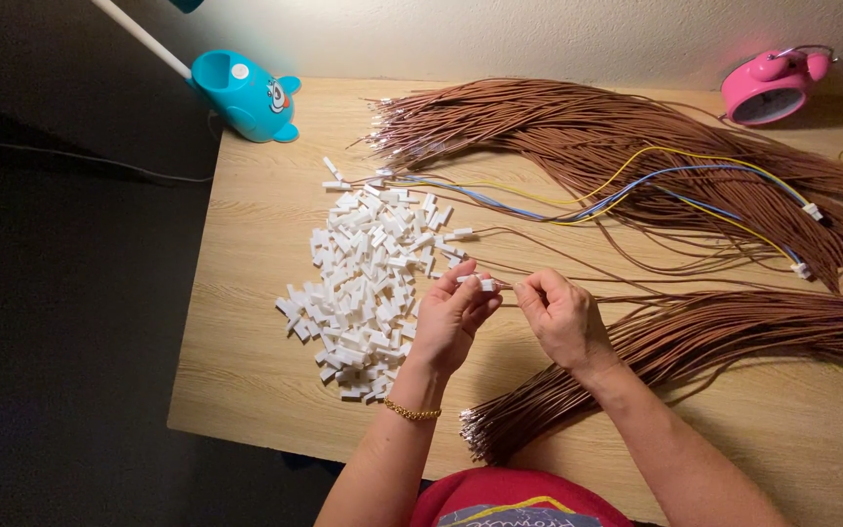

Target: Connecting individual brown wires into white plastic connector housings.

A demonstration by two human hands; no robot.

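My left hand [450,314] pinches a small white plastic connector [483,284] between thumb and fingers, just right of a heap of white connectors [368,283]. My right hand [560,314] holds the end of a thin brown wire [636,284] up against that connector. A gold bracelet [412,413] circles my left wrist. One bundle of brown wires [695,342] runs under my right forearm to the table's front, and a bigger bundle [617,137] fans across the back.
Yellow and blue wires [636,185] with white plugs lie over the far bundle. A blue lamp base [244,96] stands at the back left of the wooden table [256,361], a pink alarm clock [768,88] at the back right. Dark floor lies left.
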